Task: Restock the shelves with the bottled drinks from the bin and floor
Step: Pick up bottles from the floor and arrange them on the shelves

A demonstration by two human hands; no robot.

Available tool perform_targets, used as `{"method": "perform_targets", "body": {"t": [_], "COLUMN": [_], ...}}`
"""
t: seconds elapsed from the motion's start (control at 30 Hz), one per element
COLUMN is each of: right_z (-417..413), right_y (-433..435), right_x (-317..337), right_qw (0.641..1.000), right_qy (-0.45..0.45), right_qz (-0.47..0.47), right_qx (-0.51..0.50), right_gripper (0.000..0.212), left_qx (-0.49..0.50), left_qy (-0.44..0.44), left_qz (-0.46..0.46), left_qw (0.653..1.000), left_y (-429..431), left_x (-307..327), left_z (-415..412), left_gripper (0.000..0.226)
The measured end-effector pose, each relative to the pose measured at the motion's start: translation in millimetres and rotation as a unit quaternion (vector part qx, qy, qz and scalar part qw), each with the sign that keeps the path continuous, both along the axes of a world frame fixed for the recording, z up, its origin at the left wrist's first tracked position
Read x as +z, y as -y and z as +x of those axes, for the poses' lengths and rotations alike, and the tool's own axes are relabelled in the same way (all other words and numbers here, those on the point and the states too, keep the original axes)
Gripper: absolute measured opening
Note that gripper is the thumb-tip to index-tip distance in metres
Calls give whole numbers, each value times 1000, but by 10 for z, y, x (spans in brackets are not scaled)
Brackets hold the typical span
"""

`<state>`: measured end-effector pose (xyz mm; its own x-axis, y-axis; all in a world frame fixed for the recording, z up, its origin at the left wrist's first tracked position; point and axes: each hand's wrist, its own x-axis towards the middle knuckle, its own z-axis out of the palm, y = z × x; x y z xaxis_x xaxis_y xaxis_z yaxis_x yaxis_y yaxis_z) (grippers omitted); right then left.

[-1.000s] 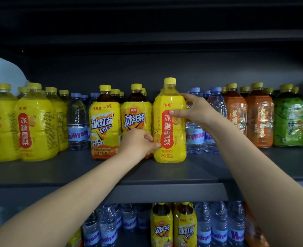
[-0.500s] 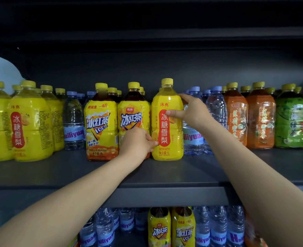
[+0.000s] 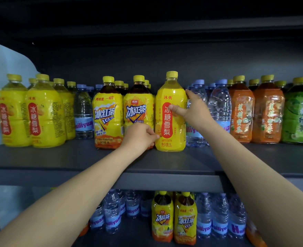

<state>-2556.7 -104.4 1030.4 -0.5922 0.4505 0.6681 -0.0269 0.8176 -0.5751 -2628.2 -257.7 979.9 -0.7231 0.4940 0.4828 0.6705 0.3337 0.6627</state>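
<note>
Spreading wider than before, R hand [image 3: 191, 111] (thumb on label [image 3: 166, 122]) holds yellow btl [image 3: 171, 93]; L hand [image 3: 140, 135] pinches it.

Left hand [image 3: 139, 134] perhaps curled — right hand [image 3: 194, 112] in pinch

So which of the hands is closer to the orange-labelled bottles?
Right. The right hand holds the central yellow bottle on the side nearest the orange-labelled bottles; the left hand grips its opposite, lower side.
</note>
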Motion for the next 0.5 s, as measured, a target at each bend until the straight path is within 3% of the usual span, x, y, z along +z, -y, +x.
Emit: {"method": "perform_targets", "body": {"t": [0.17,0.33,0.5], "right_z": [136,300,482], "right_y": [166,329,514], "right_x": [-146,-229,-261], "right_qw": [999,995,984], "right_qy": [36,91,165], "right_qz": [-3,-7,18], "right_qx": [-17,-45,-62], "right_gripper": [79,74,75], "left_qx": [2,7,18], "left_qy": [-35,-13,-40], "left_qz": [-26,-12,-35], "left_qw": [999,1000,998], "left_y": [232,551,846], "left_x": [-29,-47,-49], "left_z": [108,178,309], "left_gripper": [14,9,19]}}
